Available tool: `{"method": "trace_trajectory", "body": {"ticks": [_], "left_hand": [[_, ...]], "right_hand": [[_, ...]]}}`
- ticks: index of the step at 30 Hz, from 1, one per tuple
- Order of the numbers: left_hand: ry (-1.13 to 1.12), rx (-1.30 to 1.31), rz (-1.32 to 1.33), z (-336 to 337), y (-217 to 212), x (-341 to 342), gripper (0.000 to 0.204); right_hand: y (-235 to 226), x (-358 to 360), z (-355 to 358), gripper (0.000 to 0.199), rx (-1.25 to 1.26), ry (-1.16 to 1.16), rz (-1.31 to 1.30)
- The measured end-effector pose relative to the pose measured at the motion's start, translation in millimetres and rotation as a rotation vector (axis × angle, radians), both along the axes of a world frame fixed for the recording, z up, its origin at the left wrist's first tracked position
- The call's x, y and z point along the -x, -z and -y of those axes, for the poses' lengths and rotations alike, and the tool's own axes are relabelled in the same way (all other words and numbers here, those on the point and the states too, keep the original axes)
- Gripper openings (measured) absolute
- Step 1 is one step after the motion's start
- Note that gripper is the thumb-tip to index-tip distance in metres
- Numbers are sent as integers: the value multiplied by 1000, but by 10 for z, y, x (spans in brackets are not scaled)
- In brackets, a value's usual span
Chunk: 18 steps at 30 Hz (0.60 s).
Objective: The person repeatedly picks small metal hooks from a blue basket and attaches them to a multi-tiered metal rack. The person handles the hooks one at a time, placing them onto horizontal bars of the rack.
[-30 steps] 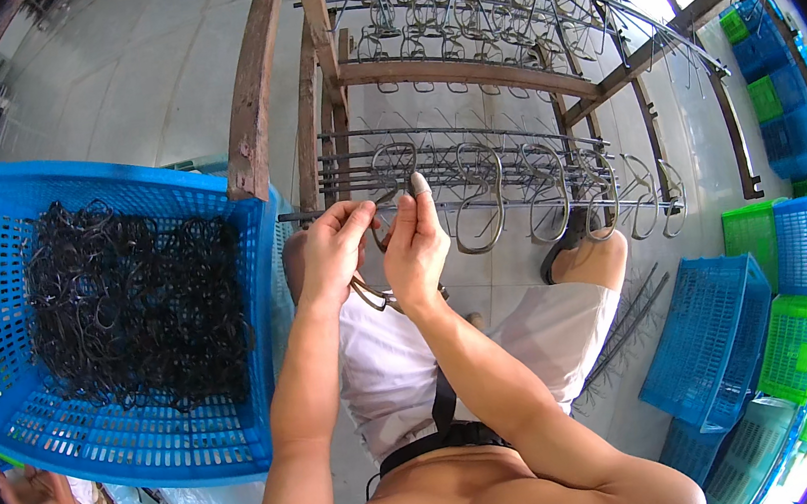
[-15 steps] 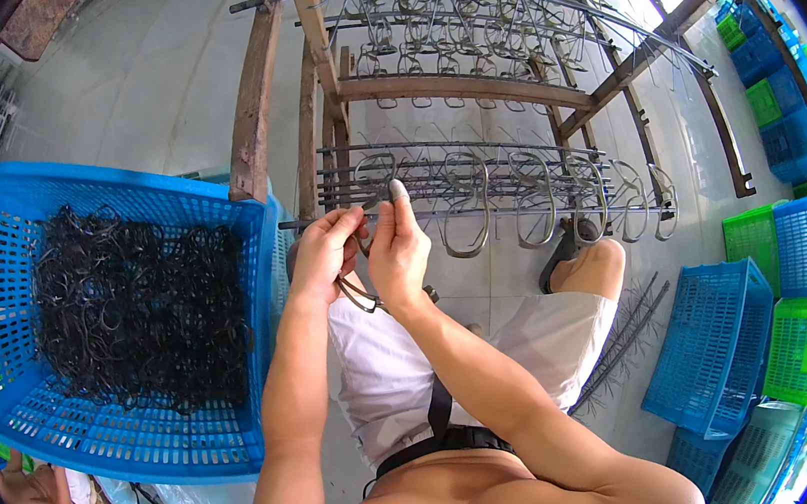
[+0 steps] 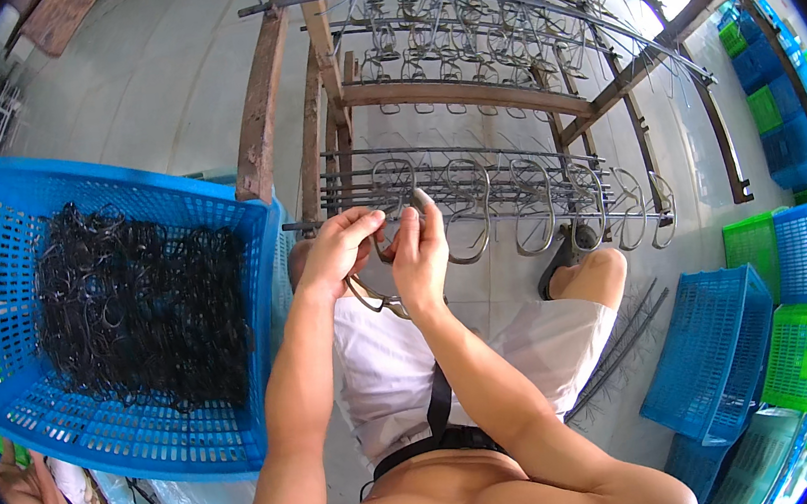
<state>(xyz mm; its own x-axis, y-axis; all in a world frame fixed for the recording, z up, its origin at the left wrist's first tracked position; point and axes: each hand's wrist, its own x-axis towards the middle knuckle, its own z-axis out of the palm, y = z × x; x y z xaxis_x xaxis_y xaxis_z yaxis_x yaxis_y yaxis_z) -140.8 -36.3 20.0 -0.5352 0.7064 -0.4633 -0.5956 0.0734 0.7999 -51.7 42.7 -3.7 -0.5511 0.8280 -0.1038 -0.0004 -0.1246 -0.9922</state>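
Observation:
In front of my lap, both hands work close together at the left end of a thin metal rod [image 3: 560,216]. Fingers and thumb of my left hand [image 3: 338,252] are closed on a bent metal loop [image 3: 374,298], part of which hangs below the palm. My right hand [image 3: 421,255] is pinched around the loop's upper part, one fingertip raised beside a hanging loop [image 3: 395,164]. The fingers hide the exact grip. To the right, several similar grey-brown loops [image 3: 467,212] hang spaced along the rod.
At the left, a blue plastic basket [image 3: 137,464] holds a heap of black bent pieces [image 3: 144,314]. Ahead rises a wooden rack [image 3: 465,93] with rods full of hanging loops. Blue crates [image 3: 706,356] and green crates [image 3: 797,355] stand at the right. Another person [image 3: 35,494] is at lower left.
Both hands have shifted slightly right, and my right hand has come lower with its fingertips farther down. The hanging loops and the basket stay in place.

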Motion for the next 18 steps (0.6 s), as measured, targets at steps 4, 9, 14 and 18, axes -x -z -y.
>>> {"method": "trace_trajectory", "body": {"ticks": [4,9,14,18], "left_hand": [[35,22,-222,113,152,-30,12],[-156,164,-134,587,-135,-228,32],[-401,-90,170,921,-172,-315,32],[-598,-246,321,1020,-101,-460,32]], "right_hand": [[-49,-115,7,28,-24,-137,164],[188,-503,76,44,-140,-236,291],[414,-816,76,46,-74,-411,497],[356,-1161,12,31,-239,-645,638]]}}
